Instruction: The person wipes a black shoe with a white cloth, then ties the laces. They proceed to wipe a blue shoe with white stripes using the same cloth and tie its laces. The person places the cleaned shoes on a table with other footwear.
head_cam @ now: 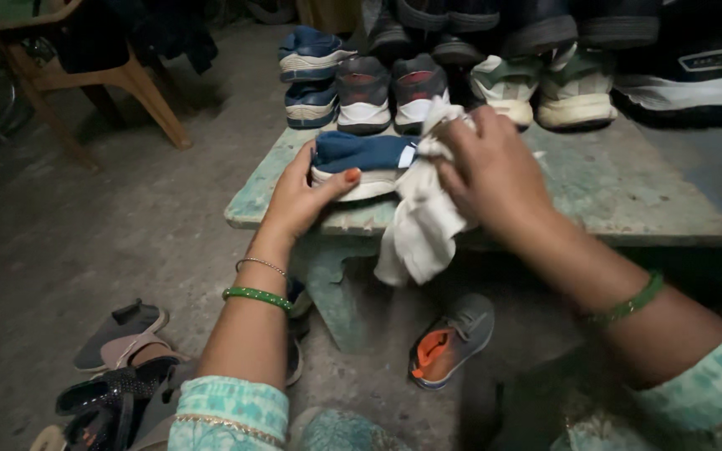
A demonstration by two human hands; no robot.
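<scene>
A small dark blue shoe [361, 154] with a white sole lies on its side on the worn green bench [628, 192]. My left hand [298, 196] grips it from the left, thumb across the sole. At the shoe's right end, my right hand [495, 171] clutches a crumpled white cloth [424, 221]. The cloth presses against the shoe and hangs over the bench's front edge.
Several sneakers stand in rows at the back of the bench, among them a grey-red pair [390, 92] and a pale pair [545, 88]. A grey shoe with orange lining [449, 342] and dark sandals [119, 367] lie on the concrete floor. A plastic chair [85, 75] stands far left.
</scene>
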